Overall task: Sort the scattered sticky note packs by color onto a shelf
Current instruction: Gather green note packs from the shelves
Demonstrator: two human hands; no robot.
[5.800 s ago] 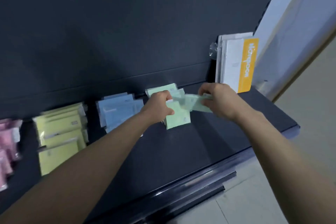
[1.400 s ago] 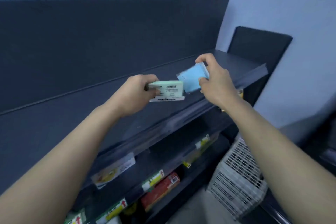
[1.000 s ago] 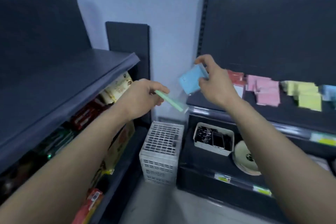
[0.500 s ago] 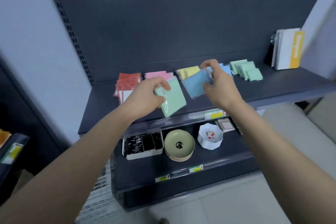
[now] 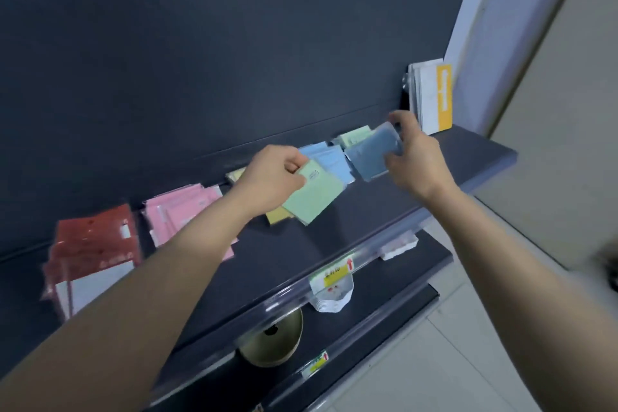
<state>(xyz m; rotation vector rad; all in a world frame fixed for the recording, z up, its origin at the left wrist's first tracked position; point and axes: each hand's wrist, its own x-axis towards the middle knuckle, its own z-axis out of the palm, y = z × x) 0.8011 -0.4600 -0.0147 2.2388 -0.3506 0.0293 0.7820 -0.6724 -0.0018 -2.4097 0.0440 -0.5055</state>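
Left hand pinching a green pack, right hand a blue pack, we should square blue onto the blue pile at nine o'clock.

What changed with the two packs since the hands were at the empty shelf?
The person turned to the sorted shelf and carried both packs over its piles: the left hand brought the green pack, the right hand the blue pack. Neither was let go. The piles stayed in place.
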